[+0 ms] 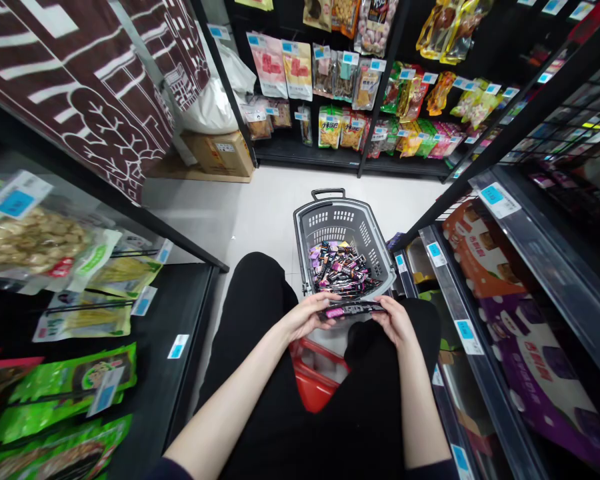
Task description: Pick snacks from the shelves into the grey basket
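Between my two hands stretches a long, narrow black snack packet point(353, 309) with a pink patch near its left end. My left hand point(311, 316) pinches the left end, and my right hand point(395, 320) grips the right end. Just beyond them, on the floor, a grey shopping basket point(305, 227) holds a heap of small black, purple and pink packets point(343, 265). The held packet is above the near rim of the basket. Small print on it is too blurred to read.
Shelves with hanging snack bags point(300, 67) run across the back. A left rack carries green packets point(75, 380); a right rack holds purple and orange cartons point(535, 353). A red plastic part point(316, 390) shows between my knees. A cardboard box point(223, 153) sits at the back left.
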`<action>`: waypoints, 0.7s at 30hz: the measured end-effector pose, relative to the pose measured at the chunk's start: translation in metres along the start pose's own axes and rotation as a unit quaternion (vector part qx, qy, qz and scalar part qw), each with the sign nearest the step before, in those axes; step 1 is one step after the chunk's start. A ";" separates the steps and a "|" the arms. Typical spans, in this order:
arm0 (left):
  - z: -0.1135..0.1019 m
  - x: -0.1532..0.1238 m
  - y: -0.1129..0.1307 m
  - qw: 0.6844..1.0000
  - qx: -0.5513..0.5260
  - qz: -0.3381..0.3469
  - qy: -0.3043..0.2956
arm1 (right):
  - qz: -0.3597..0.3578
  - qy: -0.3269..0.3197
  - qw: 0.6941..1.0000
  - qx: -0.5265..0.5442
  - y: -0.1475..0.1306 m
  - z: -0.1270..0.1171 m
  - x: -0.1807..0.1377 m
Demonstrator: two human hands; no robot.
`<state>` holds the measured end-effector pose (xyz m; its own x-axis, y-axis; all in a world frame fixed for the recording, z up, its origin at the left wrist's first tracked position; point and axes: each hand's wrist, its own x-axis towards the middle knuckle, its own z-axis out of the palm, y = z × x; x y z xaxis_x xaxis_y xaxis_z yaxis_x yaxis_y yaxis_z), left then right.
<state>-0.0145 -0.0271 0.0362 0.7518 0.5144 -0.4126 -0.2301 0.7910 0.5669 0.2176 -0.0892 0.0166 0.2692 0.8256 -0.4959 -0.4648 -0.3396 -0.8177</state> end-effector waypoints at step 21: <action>-0.016 0.017 -0.009 0.890 0.312 0.157 0.294 | -0.191 0.173 0.940 -0.224 0.000 -0.006 -0.001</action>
<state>-0.0097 -0.0201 0.0123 0.2158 0.9071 -0.3615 0.1531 0.3342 0.9300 0.2223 -0.0927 0.0151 0.6385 0.7560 -0.1442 0.1014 -0.2683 -0.9580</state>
